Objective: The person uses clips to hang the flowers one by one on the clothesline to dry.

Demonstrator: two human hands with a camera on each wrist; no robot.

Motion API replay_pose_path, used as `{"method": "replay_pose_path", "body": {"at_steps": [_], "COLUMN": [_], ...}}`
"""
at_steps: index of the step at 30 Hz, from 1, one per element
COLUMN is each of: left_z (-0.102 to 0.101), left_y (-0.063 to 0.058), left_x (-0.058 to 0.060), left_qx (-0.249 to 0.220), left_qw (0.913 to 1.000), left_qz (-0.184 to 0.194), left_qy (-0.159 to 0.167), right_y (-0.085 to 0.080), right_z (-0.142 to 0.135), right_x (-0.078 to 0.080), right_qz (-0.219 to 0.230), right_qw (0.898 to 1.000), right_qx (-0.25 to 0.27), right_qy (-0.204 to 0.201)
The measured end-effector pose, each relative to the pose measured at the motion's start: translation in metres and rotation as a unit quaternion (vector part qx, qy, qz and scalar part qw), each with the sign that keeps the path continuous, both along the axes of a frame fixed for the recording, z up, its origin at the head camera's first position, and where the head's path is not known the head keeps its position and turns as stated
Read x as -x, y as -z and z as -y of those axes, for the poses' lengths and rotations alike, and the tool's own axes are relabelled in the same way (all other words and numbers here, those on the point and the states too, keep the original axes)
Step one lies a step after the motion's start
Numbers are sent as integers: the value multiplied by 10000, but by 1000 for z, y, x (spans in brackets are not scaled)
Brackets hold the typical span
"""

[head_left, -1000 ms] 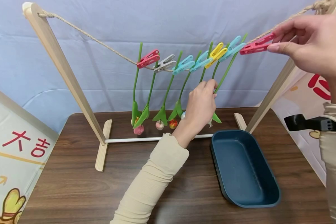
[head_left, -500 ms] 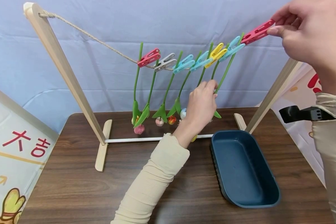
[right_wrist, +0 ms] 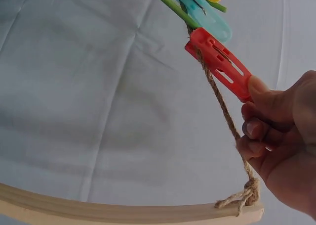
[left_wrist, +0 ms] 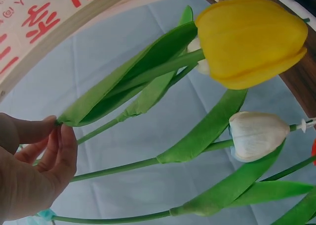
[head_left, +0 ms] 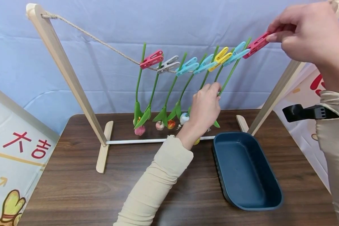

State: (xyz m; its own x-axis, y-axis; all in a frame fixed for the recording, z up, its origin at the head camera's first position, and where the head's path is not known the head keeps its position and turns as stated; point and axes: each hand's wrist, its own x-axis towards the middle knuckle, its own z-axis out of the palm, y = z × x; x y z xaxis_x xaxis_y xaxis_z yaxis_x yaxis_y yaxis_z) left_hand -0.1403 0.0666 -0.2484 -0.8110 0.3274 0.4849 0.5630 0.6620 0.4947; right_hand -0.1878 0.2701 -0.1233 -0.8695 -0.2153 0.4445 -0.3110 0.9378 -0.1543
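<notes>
My left hand [head_left: 204,105] pinches the green stem of a yellow artificial tulip [left_wrist: 252,42] at its leaf base; the bloom hangs head down. My right hand [head_left: 310,34] pinches the handles of a red clothespin [right_wrist: 222,64] between thumb and fingers. In the right wrist view the clothespin's tip is at the twine rope [right_wrist: 224,111], close against the green stem [right_wrist: 173,7]; whether its jaws straddle both is unclear. Beside it sits a light blue clothespin [head_left: 237,53]. A white tulip [left_wrist: 259,136] hangs near my left hand.
Several tulips hang by a red clothespin [head_left: 152,59], a grey clothespin [head_left: 168,64], a yellow clothespin [head_left: 221,59] and blue ones. A wooden post [head_left: 65,72] carries the rope at left. A dark blue tray [head_left: 247,204] stands on the brown table [head_left: 82,194].
The right hand first rose with the red clothespin, then came slightly down and left against the stem top. The clothespin's handles look squeezed closer together. My left hand shifted slightly right, keeping its pinch.
</notes>
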Motion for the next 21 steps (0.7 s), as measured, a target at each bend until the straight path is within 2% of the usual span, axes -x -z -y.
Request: {"method": "replay_pose_path", "body": {"at_steps": [7, 12, 21], "left_z": [-5, -9, -14], "left_y": [2, 3, 3], "left_x": [2, 2, 3], "left_qx": [126, 161, 334], "left_qw": [9998, 9996, 9990], "left_qz": [-138, -104, -113], "left_qy": [62, 185, 264], "right_y": [-2, -2, -2], "right_z": [7, 12, 19], "right_x": [-7, -10, -14], "right_qz": [113, 184, 494], "right_qw": [9999, 9998, 9980], "right_qx": [-71, -73, 313], "right_qy": [-52, -65, 220]}}
